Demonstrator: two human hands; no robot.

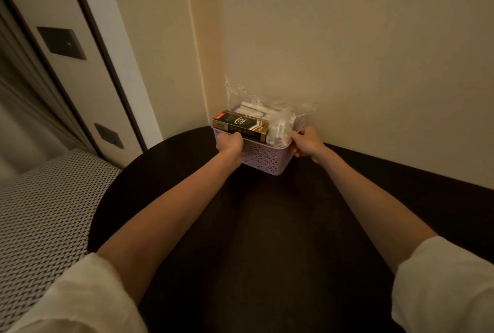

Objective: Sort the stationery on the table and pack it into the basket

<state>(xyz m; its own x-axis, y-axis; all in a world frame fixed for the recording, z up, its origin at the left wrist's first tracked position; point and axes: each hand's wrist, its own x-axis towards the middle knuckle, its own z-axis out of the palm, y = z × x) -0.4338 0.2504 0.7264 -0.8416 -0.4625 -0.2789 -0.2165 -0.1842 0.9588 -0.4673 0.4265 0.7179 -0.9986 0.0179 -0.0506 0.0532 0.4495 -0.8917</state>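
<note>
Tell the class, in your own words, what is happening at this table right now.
A person grips a lilac basket by its two ends, left hand and right hand, at the far edge of a dark table against the wall. It already holds a black and gold box and clear plastic bags. No loose stationery shows on the table.

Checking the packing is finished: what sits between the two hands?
In the head view, the purple basket with its boxes and plastic bag, held by left hand and right hand.

The wall (pixel 347 65) stands just behind the basket (pixel 263 157); dark table (pixel 267 225) lies bare in front.
</note>
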